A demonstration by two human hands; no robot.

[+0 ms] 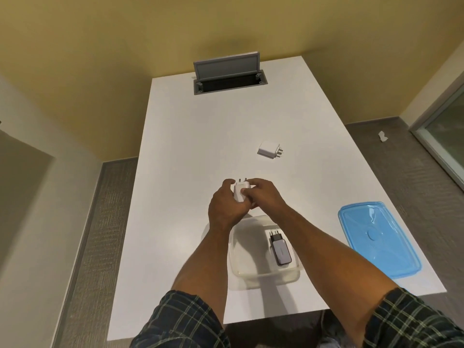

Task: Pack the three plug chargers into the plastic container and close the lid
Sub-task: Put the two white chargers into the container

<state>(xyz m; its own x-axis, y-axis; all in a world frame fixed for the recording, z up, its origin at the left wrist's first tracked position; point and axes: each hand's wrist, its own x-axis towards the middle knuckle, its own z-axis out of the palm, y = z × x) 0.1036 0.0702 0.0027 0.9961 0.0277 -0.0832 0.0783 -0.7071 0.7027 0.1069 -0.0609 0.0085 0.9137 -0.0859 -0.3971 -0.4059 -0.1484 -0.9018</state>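
A white plug charger (pixel 239 192) is held between my left hand (pixel 224 206) and my right hand (pixel 265 195), just beyond the clear plastic container (pixel 266 277), pins pointing away from me. Inside the container lies a black and grey plug charger (pixel 280 248). Another white plug charger (pixel 269 149) rests on the white table (pixel 190 151) farther out to the right, its pins facing right. The blue lid (pixel 376 238) lies flat on the table to the right of the container.
An open grey cable hatch (pixel 227 74) sits at the table's far end with its flap raised. The table's right edge runs close to the lid. A scrap of white paper (pixel 382 136) lies on the floor at the right.
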